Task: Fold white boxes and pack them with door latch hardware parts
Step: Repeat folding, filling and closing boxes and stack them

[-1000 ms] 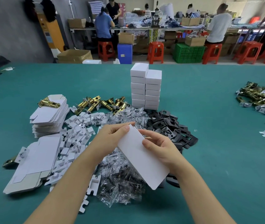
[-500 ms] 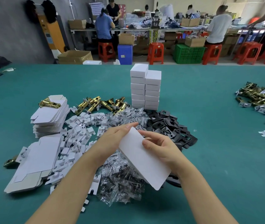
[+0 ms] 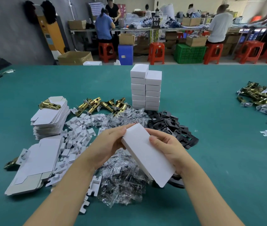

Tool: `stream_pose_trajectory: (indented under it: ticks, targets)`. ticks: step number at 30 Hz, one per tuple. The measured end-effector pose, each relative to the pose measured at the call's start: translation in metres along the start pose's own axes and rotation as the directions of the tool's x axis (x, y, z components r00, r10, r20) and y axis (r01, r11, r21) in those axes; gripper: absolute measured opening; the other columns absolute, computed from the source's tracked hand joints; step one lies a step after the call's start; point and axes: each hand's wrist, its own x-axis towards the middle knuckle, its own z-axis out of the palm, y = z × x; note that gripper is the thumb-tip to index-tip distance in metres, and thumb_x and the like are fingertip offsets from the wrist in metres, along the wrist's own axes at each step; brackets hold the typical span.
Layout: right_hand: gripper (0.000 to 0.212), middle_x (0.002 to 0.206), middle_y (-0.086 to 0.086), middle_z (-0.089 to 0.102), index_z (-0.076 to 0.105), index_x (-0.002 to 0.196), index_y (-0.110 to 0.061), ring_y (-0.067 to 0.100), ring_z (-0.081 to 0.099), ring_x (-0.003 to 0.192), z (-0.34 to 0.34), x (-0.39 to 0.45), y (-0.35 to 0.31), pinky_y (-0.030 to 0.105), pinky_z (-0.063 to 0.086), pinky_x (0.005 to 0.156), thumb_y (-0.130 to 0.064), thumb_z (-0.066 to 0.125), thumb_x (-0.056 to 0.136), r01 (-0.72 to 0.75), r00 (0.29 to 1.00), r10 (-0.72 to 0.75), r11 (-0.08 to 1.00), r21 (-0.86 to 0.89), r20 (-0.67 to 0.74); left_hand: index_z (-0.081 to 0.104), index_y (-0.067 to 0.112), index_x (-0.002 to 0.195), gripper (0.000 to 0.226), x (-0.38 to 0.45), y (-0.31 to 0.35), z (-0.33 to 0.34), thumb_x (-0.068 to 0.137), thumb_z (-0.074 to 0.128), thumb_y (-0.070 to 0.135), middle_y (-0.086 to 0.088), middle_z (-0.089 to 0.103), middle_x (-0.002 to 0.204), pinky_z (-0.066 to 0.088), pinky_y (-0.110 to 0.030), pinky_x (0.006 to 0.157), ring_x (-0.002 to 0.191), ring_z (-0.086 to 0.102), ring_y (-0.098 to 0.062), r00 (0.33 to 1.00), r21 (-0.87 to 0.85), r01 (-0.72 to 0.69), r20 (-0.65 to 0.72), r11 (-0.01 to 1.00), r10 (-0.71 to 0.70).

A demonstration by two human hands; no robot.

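Both hands hold one long white box [image 3: 147, 154] tilted above the parts pile. My left hand [image 3: 106, 144] grips its far left end, fingers along the side. My right hand [image 3: 167, 147] cups it from the right with the thumb on the top face. Behind, closed white boxes [image 3: 145, 88] stand in two stacks. Brass latches [image 3: 100, 105], clear screw bags [image 3: 123, 181], black plates [image 3: 172, 126] and white card inserts [image 3: 77, 131] lie around my hands.
Flat unfolded box blanks lie at the left in a stack [image 3: 51, 118] and a spread pile [image 3: 36, 163]. More brass latches [image 3: 260, 95] lie at the right edge of the green table [image 3: 211, 160]. People work at benches beyond it.
The box has turned slightly, its left side wall now showing. My left hand has shifted closer round its far end. The right hand keeps its hold.
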Motion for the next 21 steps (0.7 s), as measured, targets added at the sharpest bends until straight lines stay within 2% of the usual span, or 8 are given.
stream_pose_trajectory:
  ticks: [2,6,8,11,14,18,21]
  targets:
    - [0.037,0.112,0.009,0.077,0.072,0.126,-0.037,0.024,0.075,0.084,-0.002,0.000,0.002,0.035,0.059,0.066,-0.037,0.073,0.089,0.003,1.000,-0.003,1.000,-0.004,-0.011,0.076,0.035,0.119,0.030,-0.001,-0.005,0.002,0.097,0.056,0.036,0.007,0.070,0.094,0.051,-0.032,0.087,0.091,0.058,-0.015,0.999,0.046,-0.016,-0.029,0.999,0.017]
    - [0.041,0.113,0.008,0.077,0.071,0.130,-0.035,0.024,0.075,0.087,-0.005,0.000,0.004,0.034,0.059,0.067,-0.039,0.076,0.089,0.006,1.000,-0.006,1.000,0.003,0.023,0.075,0.038,0.119,0.030,-0.003,-0.007,0.003,0.104,0.051,0.027,0.005,0.069,0.093,0.051,-0.028,0.080,0.088,0.055,-0.014,0.999,0.113,-0.034,-0.027,0.993,0.038]
    - [0.050,0.114,0.008,0.076,0.070,0.131,-0.035,0.024,0.075,0.088,-0.006,-0.001,0.003,0.034,0.060,0.068,-0.047,0.081,0.084,0.009,0.999,-0.009,1.000,0.009,0.032,0.074,0.041,0.120,0.031,-0.003,-0.006,0.003,0.106,0.049,0.029,0.002,0.064,0.091,0.048,-0.027,0.078,0.088,0.050,-0.018,0.999,0.179,-0.042,-0.025,0.983,0.048]
    - [0.056,0.114,0.007,0.076,0.069,0.132,-0.036,0.024,0.075,0.088,-0.007,-0.002,0.004,0.033,0.059,0.068,-0.052,0.083,0.080,0.026,0.999,-0.026,0.999,0.018,0.019,0.065,0.052,0.127,0.031,-0.004,-0.007,0.006,0.103,0.046,0.052,0.001,0.048,0.086,0.043,-0.031,0.078,0.083,0.046,-0.018,0.997,0.262,-0.074,0.016,0.962,0.072]
    - [0.052,0.116,0.009,0.076,0.067,0.133,-0.036,0.025,0.076,0.090,-0.005,-0.002,0.005,0.033,0.060,0.069,-0.050,0.080,0.084,0.044,0.999,-0.044,0.999,0.025,0.005,0.055,0.061,0.133,0.046,-0.004,-0.010,0.009,0.088,0.051,0.072,0.013,0.052,0.077,0.048,-0.026,0.069,0.072,0.051,-0.006,0.994,0.317,-0.107,0.057,0.942,0.093]
    - [0.055,0.115,0.009,0.076,0.068,0.132,-0.037,0.028,0.076,0.093,-0.004,-0.003,0.006,0.035,0.060,0.071,-0.053,0.082,0.081,0.043,0.999,-0.042,0.999,0.027,-0.013,0.050,0.066,0.134,0.045,0.000,-0.016,0.011,0.090,0.057,0.063,-0.003,0.057,0.091,0.056,-0.025,0.067,0.068,0.056,-0.001,0.991,0.406,-0.133,0.038,0.904,0.129]
    - [0.048,0.116,0.010,0.076,0.069,0.130,-0.038,0.030,0.076,0.094,-0.006,-0.005,0.008,0.036,0.061,0.071,-0.047,0.079,0.083,0.030,0.999,-0.029,0.999,0.025,-0.025,0.050,0.065,0.134,0.040,0.001,-0.020,0.011,0.098,0.057,0.048,-0.003,0.058,0.091,0.059,-0.030,0.069,0.070,0.059,-0.005,0.991,0.396,-0.130,0.043,0.909,0.123]
